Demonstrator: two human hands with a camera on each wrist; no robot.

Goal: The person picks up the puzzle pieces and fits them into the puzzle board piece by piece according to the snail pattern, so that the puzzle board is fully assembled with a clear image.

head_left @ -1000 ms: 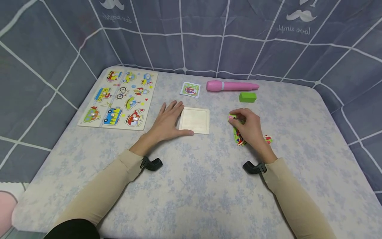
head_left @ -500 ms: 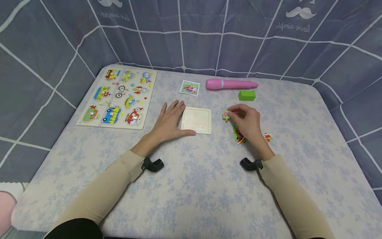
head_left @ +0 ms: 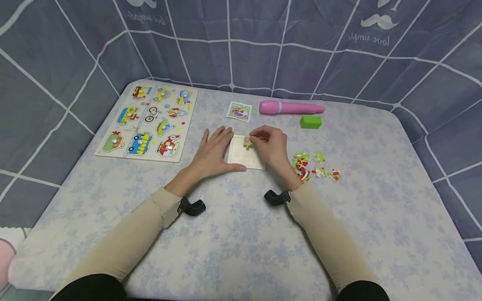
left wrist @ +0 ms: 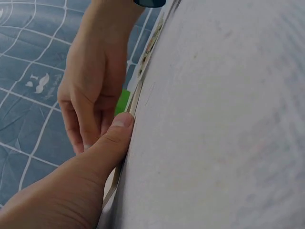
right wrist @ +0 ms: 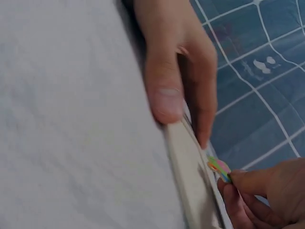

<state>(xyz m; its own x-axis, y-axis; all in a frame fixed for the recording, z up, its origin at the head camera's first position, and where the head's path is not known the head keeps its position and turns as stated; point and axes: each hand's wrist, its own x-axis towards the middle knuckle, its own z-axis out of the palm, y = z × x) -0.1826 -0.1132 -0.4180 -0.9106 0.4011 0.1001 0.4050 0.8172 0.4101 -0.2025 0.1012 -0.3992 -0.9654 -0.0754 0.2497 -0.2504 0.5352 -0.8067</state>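
In the head view a shallow square wooden puzzle tray (head_left: 239,158) lies mid-table. My left hand (head_left: 212,155) rests at its left side, fingers straight; the thumb touches the near edge and the index finger is at the far left corner. My right hand (head_left: 272,147) pinches a small green jigsaw piece (head_left: 247,142) with a pink spot over the tray's far part. The right wrist view shows this piece (right wrist: 220,167) between thumb and fingertips, just above the tray (right wrist: 188,176). Several loose jigsaw pieces (head_left: 301,166) lie right of the tray, some overlapping.
Behind the tray lie a small picture card (head_left: 239,111), a pink pen-like stick (head_left: 291,107) and a green block (head_left: 310,122). A vehicle peg puzzle board (head_left: 147,121) occupies the far left. A grey checked curtain (head_left: 256,62) hangs behind the table.
My right hand has moved left from the loose pieces to over the tray, carrying the green jigsaw piece and uncovering the pile. The left hand has stayed beside the tray.
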